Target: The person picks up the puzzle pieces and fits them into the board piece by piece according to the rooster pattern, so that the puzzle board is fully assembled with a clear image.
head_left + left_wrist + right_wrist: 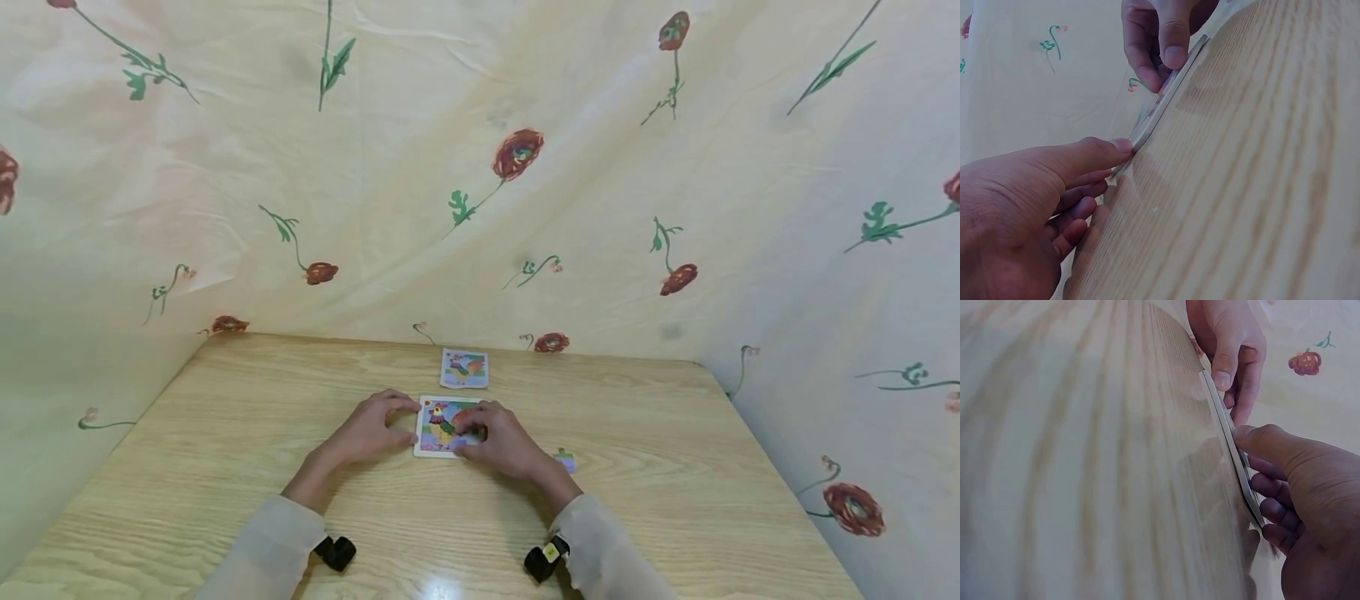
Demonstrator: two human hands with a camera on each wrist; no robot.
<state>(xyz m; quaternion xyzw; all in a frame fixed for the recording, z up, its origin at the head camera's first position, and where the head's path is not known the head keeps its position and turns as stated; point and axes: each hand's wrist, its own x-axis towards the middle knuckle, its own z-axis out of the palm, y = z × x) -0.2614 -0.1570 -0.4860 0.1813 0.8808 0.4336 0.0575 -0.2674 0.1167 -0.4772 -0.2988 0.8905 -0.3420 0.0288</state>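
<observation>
A small jigsaw puzzle (435,448) with a colourful rooster picture and pale border lies on the table in the head view. My left hand (374,429) holds its left side, the thumb low and the fingers higher up. In the left wrist view, the left thumb (1121,145) rests right at the board's edge. My right hand (504,440) bends over the right half, thumb and fingertips down on the picture; it hides that part. From the right wrist view, the right thumb (1245,434) meets the board's edge, with the fingers curled beside it.
Behind the puzzle lies a square picture card (465,369) with the same rooster. One loose puzzle piece (565,460) lies right of the right wrist. The wooden table (660,467) ends at a flowered cloth (420,183) hanging at the back and sides.
</observation>
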